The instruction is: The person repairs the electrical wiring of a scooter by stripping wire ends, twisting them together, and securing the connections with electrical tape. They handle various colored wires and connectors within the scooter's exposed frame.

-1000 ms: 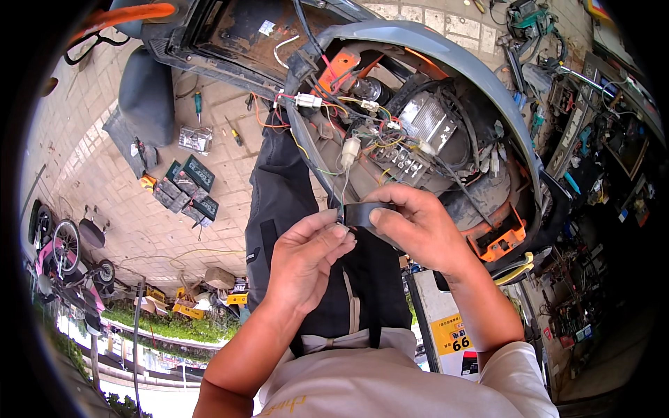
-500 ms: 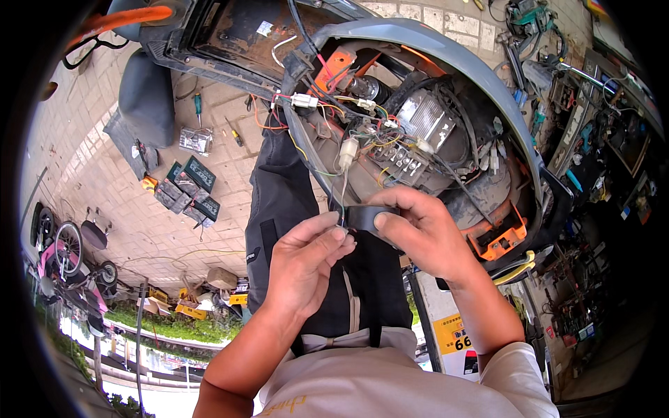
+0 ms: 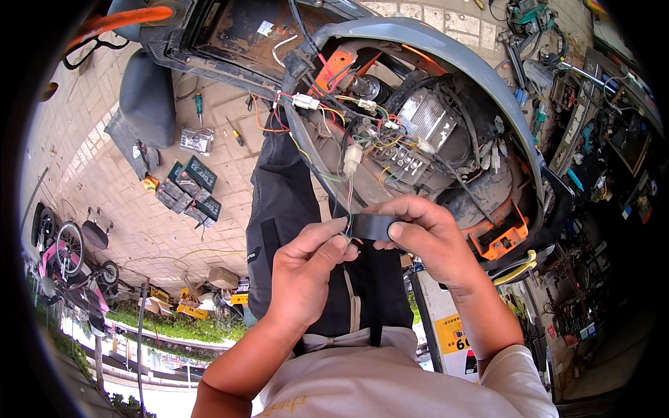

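Thin coloured wires point(image 3: 350, 195) run down from a white plug connector point(image 3: 353, 160) to my fingers. My left hand point(image 3: 304, 263) is closed, its thumb and forefinger pinching the wires' lower end. A roll of black electrical tape point(image 3: 371, 227) sits between thumb and fingers of my right hand point(image 3: 437, 242), right beside the left fingertips. A strip of tape seems to reach the wires, but the contact is partly hidden by the fingers. Beyond the hands lies the opened grey scooter body point(image 3: 418, 31), with a tangle of wiring, a silver finned box point(image 3: 426, 117) and a terminal block point(image 3: 405, 161).
Left on the paving lie a dark seat point(image 3: 146, 97), several batteries point(image 3: 200, 174), a teal-handled screwdriver point(image 3: 198, 109) and a yellow one point(image 3: 237, 136). Tools and parts crowd the right side. An orange bracket point(image 3: 507, 240) juts out near my right forearm.
Both hands have shifted slightly right, still holding wires and tape. The white connector has swung a little right and down, and the tape roll has turned slightly between the fingers.
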`<action>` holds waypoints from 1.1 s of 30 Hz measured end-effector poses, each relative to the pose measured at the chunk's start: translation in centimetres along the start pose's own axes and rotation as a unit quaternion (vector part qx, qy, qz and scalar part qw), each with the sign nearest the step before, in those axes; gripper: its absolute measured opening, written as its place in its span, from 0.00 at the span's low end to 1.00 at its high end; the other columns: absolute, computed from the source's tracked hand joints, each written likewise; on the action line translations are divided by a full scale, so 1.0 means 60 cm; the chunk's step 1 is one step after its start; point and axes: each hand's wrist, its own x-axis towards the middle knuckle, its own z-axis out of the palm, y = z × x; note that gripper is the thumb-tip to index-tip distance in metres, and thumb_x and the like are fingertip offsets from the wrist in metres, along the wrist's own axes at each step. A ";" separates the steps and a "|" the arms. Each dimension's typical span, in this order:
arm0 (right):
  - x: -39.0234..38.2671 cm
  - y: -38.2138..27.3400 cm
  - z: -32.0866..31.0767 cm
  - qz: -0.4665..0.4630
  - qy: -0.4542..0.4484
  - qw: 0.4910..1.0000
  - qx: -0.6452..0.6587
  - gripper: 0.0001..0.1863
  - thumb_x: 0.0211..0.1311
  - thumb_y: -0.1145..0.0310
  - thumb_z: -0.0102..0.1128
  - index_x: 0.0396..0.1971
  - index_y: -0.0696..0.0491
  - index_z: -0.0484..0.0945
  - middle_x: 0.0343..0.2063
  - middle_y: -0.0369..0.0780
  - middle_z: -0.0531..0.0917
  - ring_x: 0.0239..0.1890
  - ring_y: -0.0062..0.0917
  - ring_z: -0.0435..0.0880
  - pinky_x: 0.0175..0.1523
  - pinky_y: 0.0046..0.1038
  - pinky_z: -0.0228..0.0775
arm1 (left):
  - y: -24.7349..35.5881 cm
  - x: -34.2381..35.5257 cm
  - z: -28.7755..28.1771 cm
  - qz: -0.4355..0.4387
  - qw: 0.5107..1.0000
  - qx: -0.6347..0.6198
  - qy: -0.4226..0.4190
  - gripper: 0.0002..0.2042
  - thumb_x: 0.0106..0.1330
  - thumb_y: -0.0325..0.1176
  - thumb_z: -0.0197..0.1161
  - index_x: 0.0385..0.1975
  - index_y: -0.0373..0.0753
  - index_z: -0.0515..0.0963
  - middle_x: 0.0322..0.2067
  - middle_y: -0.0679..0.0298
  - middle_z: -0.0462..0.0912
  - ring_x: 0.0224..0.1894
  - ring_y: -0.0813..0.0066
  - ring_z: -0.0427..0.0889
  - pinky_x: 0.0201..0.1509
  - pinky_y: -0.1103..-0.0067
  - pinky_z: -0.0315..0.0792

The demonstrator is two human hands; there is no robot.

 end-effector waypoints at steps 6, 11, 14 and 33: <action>-0.005 0.020 -0.004 0.000 -0.015 0.999 0.036 0.13 0.64 0.73 0.55 0.45 0.62 0.76 0.42 0.41 0.80 0.39 0.20 0.79 0.47 0.25 0.73 | -0.006 -0.007 0.000 0.051 0.995 0.080 -0.023 0.13 0.69 0.23 0.56 0.51 0.30 0.77 0.41 0.60 0.75 0.38 0.76 0.79 0.47 0.81 0.74; -0.009 0.043 -0.008 -0.020 -0.012 0.997 0.078 0.14 0.63 0.70 0.56 0.45 0.63 0.75 0.49 0.50 0.79 0.40 0.26 0.81 0.48 0.30 0.74 | -0.011 -0.013 0.007 0.140 0.973 0.183 -0.032 0.13 0.69 0.24 0.56 0.52 0.31 0.76 0.40 0.61 0.73 0.37 0.79 0.76 0.43 0.83 0.72; -0.009 0.034 -0.007 -0.008 -0.019 0.994 0.104 0.11 0.64 0.77 0.52 0.44 0.63 0.76 0.45 0.43 0.81 0.40 0.21 0.79 0.49 0.25 0.73 | -0.020 -0.013 0.002 0.225 0.925 0.304 -0.030 0.13 0.69 0.24 0.56 0.52 0.31 0.76 0.39 0.60 0.73 0.35 0.79 0.73 0.38 0.83 0.70; 0.007 0.018 -0.020 -0.003 -0.043 0.997 0.056 0.13 0.64 0.76 0.52 0.46 0.63 0.76 0.36 0.40 0.82 0.38 0.20 0.80 0.47 0.25 0.73 | -0.007 -0.004 0.007 0.278 0.862 0.421 -0.044 0.14 0.69 0.22 0.54 0.54 0.28 0.74 0.38 0.57 0.75 0.37 0.75 0.77 0.43 0.82 0.71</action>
